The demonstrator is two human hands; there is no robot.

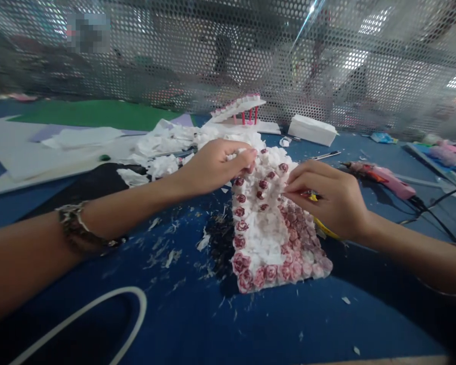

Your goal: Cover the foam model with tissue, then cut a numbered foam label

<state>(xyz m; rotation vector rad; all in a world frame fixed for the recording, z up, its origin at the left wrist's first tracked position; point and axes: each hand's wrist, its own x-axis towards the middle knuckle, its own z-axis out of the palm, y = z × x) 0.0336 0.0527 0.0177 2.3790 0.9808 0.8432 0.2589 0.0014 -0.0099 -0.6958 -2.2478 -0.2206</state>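
Observation:
A white panel [266,228] covered in tissue lies on the blue table, its near and right edges lined with pink and dark red paper rosettes [245,279]. Dark red buds dot its far half. Over the panel's far left part, my left hand [220,165] is closed, thumb against the curled fingers; what it grips is hidden. My right hand [327,195] pinches at the panel's right side, its fingertips touching or just above the tissue. Whatever is between them is too small to name. Something yellow [325,229] shows partly beneath that hand.
Crumpled white tissue [167,139] is heaped at the back left, beside white and green sheets [99,114]. A small model with red posts [247,109], a white box [312,129], a cutter knife [327,155] and a pink glue gun [387,180] with its cord stand behind. A white cable [142,304] loops in front.

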